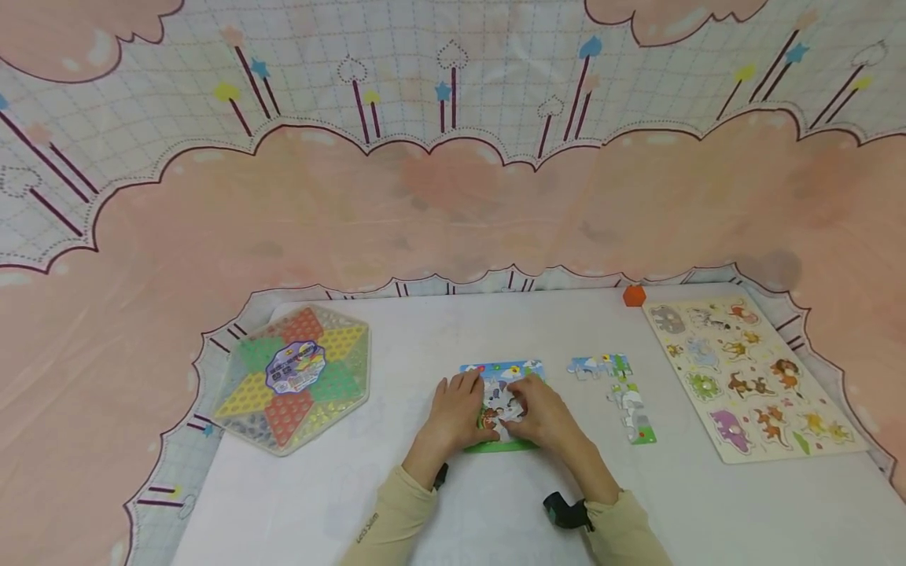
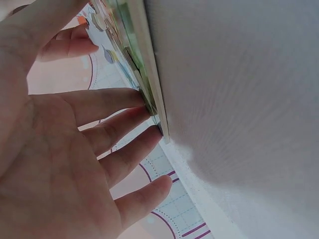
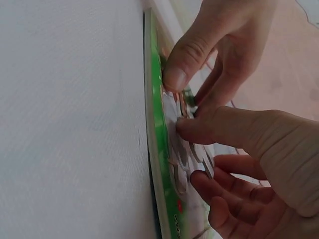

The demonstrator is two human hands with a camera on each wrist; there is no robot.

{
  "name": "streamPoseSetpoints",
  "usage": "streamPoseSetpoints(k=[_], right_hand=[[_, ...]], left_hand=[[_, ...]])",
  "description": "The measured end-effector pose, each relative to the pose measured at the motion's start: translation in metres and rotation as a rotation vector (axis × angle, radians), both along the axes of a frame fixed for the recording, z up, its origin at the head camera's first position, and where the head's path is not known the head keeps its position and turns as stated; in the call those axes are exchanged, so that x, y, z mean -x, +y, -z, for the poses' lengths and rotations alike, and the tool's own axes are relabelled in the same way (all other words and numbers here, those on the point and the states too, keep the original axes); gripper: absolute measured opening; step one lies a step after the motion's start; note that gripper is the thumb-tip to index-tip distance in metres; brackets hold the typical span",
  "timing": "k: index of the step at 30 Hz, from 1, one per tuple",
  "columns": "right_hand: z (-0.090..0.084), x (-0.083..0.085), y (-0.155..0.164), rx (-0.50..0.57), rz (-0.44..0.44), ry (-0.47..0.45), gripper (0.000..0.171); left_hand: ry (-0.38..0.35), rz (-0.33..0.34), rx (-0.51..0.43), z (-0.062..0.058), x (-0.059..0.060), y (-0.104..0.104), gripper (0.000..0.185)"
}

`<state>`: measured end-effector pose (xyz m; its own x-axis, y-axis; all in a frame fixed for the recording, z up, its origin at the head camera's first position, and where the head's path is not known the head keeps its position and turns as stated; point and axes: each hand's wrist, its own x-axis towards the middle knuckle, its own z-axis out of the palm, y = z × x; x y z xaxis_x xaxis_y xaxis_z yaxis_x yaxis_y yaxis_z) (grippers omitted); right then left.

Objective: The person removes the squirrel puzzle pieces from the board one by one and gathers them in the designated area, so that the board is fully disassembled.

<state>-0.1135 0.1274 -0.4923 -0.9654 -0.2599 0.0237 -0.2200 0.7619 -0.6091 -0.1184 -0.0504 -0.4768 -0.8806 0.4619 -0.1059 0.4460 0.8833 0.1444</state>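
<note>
A small picture jigsaw board with a blue top edge and green bottom edge lies flat on the table. My left hand rests on its left side. In the left wrist view its fairly straight fingers touch the board's edge, and in the right wrist view its thumb presses near the surface. My right hand is over the board's right half, pinching a jigsaw piece between thumb and fingers; the piece is raised and partly hidden. Joined loose jigsaw pieces lie right of the board, below another blue-topped strip.
A hexagonal box of coloured pegs or marbles lies on the left. On the right stands a wooden animal puzzle board, flat on the table, with an orange hexagonal piece by its upper corner. A patterned cloth hangs behind.
</note>
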Motion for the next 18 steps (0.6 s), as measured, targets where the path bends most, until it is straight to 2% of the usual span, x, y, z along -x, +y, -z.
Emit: streamPoseSetpoints(k=[9,18], right_hand=[[0.002,0.000,0.017,-0.063,0.110,0.018,0.054],[0.000,-0.002,0.047,-0.019,0.197,-0.006,0.053]], left_hand=[[-0.014,-0.003,-0.016,0.001,0.000,0.000,0.096],[0.010,0.002,-0.012,0.004,0.000,0.000,0.096]])
